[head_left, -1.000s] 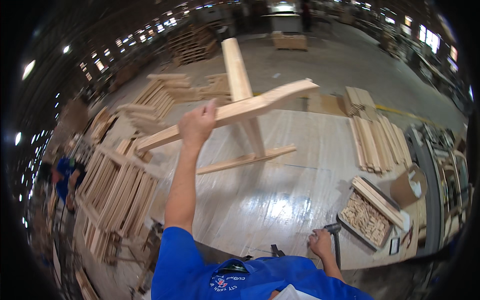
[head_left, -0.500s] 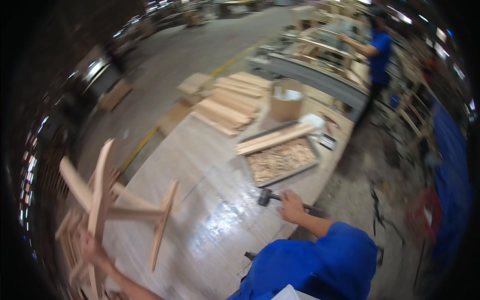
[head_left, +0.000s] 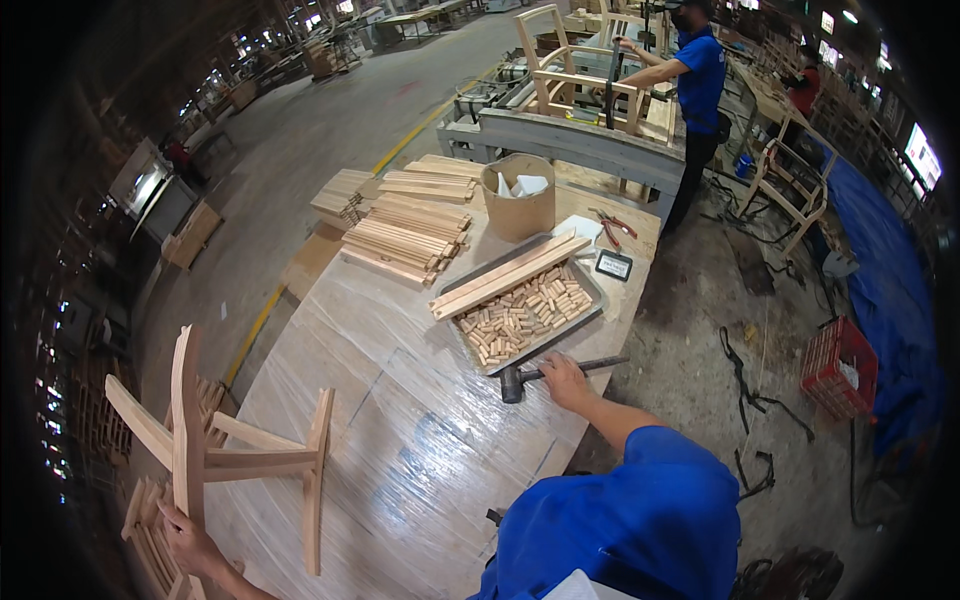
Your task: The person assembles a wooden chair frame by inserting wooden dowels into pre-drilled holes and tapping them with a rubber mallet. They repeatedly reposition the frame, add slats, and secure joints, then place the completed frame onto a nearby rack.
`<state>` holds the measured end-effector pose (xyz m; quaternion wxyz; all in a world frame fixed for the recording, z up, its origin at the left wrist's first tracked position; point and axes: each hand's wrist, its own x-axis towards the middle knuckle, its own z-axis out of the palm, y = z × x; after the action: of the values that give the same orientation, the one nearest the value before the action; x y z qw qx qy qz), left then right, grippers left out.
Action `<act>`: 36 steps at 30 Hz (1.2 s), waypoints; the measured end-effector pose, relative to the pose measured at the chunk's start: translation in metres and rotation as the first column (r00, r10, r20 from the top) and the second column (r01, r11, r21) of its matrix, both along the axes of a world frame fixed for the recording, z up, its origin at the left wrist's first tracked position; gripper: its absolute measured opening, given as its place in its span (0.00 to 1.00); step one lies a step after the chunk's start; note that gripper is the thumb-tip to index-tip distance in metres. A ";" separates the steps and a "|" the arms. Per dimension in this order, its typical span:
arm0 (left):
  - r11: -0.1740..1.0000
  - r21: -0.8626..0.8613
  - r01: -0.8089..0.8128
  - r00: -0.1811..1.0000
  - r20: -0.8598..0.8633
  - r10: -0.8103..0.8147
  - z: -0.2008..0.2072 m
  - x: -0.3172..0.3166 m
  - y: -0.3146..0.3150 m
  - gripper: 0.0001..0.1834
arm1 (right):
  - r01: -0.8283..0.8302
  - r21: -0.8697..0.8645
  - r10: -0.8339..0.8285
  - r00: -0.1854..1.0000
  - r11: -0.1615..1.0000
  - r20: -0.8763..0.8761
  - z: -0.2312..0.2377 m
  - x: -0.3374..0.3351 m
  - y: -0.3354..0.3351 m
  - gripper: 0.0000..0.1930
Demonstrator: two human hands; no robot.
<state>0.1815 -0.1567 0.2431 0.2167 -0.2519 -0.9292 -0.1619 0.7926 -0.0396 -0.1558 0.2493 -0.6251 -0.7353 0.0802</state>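
At the left, my left hand (head_left: 190,543) grips the lower part of an upright leg on a pale wooden chair frame (head_left: 188,430). The frame stands tilted on the plastic-covered table, with crosspieces running to a second leg. My right hand (head_left: 566,383) is closed over the handle of a dark mallet (head_left: 512,386), low over the table near its right edge. The mallet's head points left and its handle sticks out to the right. Just beyond lies a grey tray (head_left: 597,312) of short wooden dowels (head_left: 520,318), with wooden strips (head_left: 510,277) laid across it.
Stacked wooden slats (head_left: 405,235), a brown cardboard drum (head_left: 518,212), red-handled pliers (head_left: 618,226) and a small dark-framed card (head_left: 613,265) occupy the table's far end. Beyond, a co-worker in blue (head_left: 702,80) handles chair frames. A red crate (head_left: 838,368) and black straps lie on the right floor.
My view has shifted, and the scene is sharper. My right hand and the mallet sit closer to the dowel tray. The left hand still holds the chair frame.
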 end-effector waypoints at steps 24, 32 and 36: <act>0.999 0.030 0.013 1.000 -0.026 -0.013 -0.022 -0.047 -0.007 0.38 | 0.189 -0.135 -0.170 0.976 0.973 0.140 0.019 -0.032 -0.005 0.31; 1.000 0.001 0.006 0.997 -0.071 -0.006 -0.021 -0.037 -0.006 0.39 | 0.212 -0.113 -0.192 0.968 0.971 0.165 0.016 -0.033 -0.004 0.30; 0.999 0.046 0.001 0.995 -0.104 0.004 -0.022 -0.028 -0.006 0.38 | 0.214 -0.106 -0.195 0.966 0.971 0.170 0.017 -0.035 -0.004 0.30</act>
<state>0.1531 -0.1626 0.2211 0.2708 -0.2542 -0.9128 -0.1699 0.7575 -0.0435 -0.1387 0.1581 -0.7163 -0.6778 0.0494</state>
